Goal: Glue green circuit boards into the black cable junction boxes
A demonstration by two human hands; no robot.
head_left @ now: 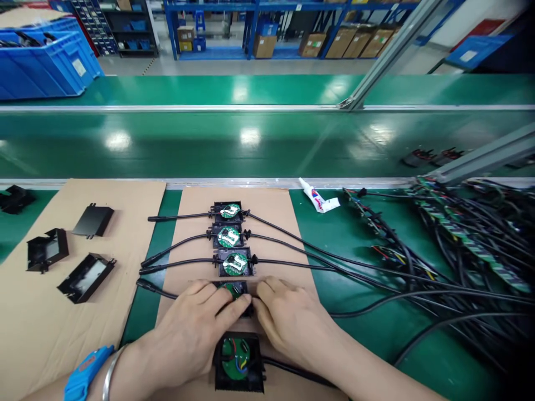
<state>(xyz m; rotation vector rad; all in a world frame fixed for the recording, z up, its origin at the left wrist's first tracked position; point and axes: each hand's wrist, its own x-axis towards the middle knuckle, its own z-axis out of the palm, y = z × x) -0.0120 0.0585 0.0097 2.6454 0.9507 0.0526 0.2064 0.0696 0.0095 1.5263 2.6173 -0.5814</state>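
Note:
My left hand (192,323) is closed over the left side of a small black plastic case (243,286), thumb and fingers pressing on it. Inside that case a round green circuit board (231,289) shows partly, the rest covered by my fingers. At the case's right edge, the fingers of my right hand (286,314) are curled in; what they grip is hidden. Beyond my hands lie several similar cases in a column, such as the nearest one (251,270), their boards bearing white paste. Closer to me sits another case (219,381) with a wired board (236,359).
Empty black housings (92,220) lie on cardboard (137,223) at left. A white glue tube (317,197) rests right of the centre cardboard (271,203). Cabled boards (472,239) are heaped at right. A metal rail (188,182) crosses behind; a blue bin (45,67) stands far left.

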